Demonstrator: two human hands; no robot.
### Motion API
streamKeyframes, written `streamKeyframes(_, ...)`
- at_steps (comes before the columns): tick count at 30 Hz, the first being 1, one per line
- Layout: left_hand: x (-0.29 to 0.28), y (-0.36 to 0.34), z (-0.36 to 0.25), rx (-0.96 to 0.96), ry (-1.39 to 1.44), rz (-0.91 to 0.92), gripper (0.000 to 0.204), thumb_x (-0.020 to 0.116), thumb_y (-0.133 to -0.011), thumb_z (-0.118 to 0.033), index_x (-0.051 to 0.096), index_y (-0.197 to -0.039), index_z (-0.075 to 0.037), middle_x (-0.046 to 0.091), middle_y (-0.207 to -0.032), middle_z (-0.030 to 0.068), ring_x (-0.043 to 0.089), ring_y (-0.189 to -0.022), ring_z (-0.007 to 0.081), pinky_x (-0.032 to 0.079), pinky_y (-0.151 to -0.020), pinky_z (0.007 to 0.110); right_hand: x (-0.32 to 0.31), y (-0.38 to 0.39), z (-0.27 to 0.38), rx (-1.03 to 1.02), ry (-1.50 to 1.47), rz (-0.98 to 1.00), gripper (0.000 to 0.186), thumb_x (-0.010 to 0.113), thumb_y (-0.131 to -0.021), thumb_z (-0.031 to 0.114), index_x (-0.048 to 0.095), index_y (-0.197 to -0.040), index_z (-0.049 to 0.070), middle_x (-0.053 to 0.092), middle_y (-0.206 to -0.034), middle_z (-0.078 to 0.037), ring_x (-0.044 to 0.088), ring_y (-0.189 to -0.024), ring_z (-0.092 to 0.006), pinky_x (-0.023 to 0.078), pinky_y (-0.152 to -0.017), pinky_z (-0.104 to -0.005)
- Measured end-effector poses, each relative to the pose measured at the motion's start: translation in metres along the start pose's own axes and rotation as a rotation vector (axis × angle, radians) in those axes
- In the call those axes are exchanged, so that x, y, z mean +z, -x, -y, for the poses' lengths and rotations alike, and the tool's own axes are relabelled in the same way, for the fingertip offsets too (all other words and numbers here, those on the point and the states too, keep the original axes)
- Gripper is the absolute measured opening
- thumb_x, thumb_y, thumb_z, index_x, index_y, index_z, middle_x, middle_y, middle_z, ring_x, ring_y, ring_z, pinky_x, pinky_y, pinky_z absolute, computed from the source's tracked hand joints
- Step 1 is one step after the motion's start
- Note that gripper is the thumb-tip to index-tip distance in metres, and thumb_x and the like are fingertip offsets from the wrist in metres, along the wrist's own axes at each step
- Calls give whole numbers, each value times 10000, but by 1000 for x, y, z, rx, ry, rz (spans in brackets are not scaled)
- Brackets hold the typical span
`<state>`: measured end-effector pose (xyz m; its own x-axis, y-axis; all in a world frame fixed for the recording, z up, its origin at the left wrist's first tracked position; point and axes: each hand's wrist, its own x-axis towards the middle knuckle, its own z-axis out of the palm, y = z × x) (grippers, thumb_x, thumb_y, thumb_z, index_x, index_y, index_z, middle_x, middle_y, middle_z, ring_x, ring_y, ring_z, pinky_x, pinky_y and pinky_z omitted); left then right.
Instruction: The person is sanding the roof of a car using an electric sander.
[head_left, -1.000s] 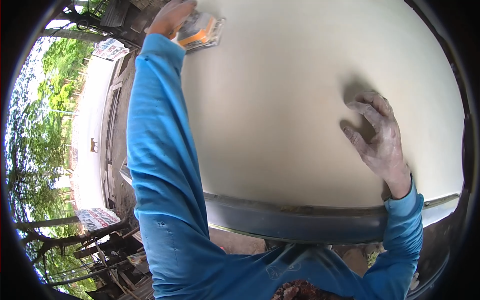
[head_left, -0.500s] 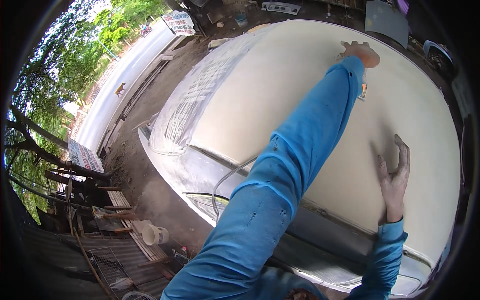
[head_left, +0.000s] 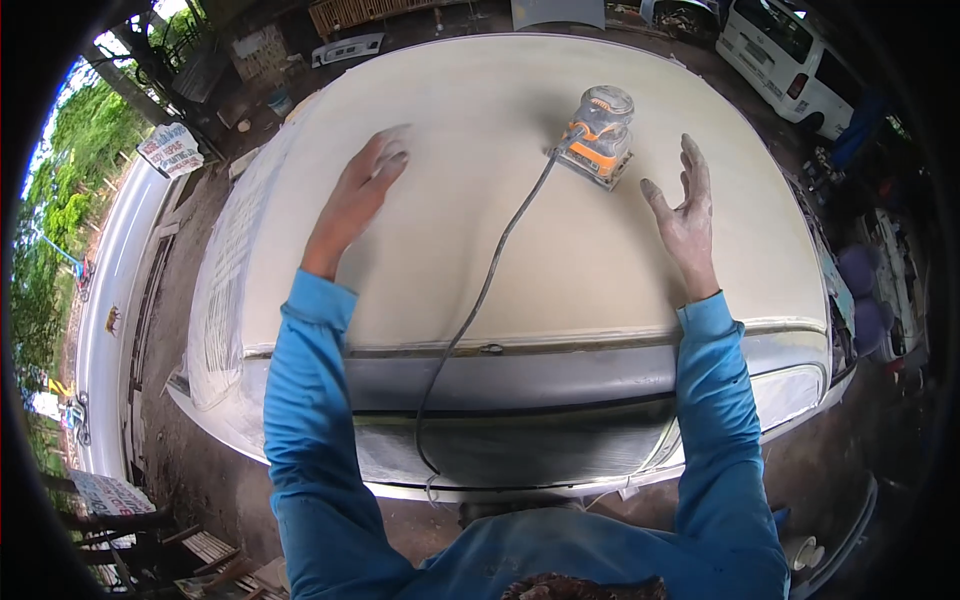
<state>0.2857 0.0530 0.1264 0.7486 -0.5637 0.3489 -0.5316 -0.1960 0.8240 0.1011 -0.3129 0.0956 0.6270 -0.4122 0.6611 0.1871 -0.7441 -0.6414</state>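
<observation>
An orange and grey power sander [head_left: 600, 140], coated in dust, rests on the cream-coloured roof [head_left: 480, 250] of a car. Its grey cord [head_left: 490, 268] trails down over the roof edge towards me. My left hand [head_left: 358, 195] hovers over the roof left of the sander, holding nothing, its thumb apart from slightly bent, blurred fingers. To the right of the sander, my right hand [head_left: 688, 212] is raised with spread fingers, whitened by dust. Neither hand touches the sander.
Dark side glass [head_left: 540, 445] lies below the roof edge, closest to my body. A white van [head_left: 785, 60] stands at the far right. Past a dirt strip on the left runs a road [head_left: 125, 270] with a dog [head_left: 112, 320]. A signboard [head_left: 170, 150] stands beside it.
My left hand has come back from the far right side of the roof to the left, uncovering the sander. The view has turned right. My right hand stays open.
</observation>
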Motion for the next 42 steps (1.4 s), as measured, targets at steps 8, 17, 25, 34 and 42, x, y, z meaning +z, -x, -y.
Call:
streamKeyframes(8,-48,183,98,-154,-219,-444,398,572,-979,-69,517,-1351,63,583,-1325,170,534,-1230,229,399,-1081,352,-27,22,-12,115,118,60,926,784,-858,278,221,-1567,82,326,-1557,-252,339,-1449,-405,289,-1195,-515)
streamKeyframes(17,-43,208,88,-137,-232,-569,383,615,-979,-144,566,-1311,40,631,-1260,186,570,-1182,265,406,-1061,369,-44,75,80,66,-10,55,818,767,-860,223,334,-1528,34,346,-1565,-210,341,-1453,-376,293,-1183,-516)
streamKeyframes(25,-41,217,87,-172,-139,-669,388,640,-974,-181,582,-1287,41,652,-1190,186,593,-1110,246,447,-995,361,23,38,144,-74,194,407,819,801,-788,292,423,-1459,14,403,-1451,-328,418,-1381,-453,416,-1103,-497)
streamKeyframes(34,-51,227,102,-153,40,-820,294,620,-986,-90,593,-1238,59,667,-1143,133,614,-1041,176,474,-962,311,114,34,200,-309,177,818,649,699,-747,67,516,-1369,100,501,-1410,-191,462,-1347,-412,445,-1091,-469)
streamKeyframes(42,-50,218,94,-166,91,-789,306,659,-951,-85,601,-1213,61,681,-1075,109,624,-997,157,480,-937,296,162,-31,164,-497,430,748,612,679,-785,282,554,-1357,108,565,-1342,-167,590,-1185,-385,476,-1025,-431)
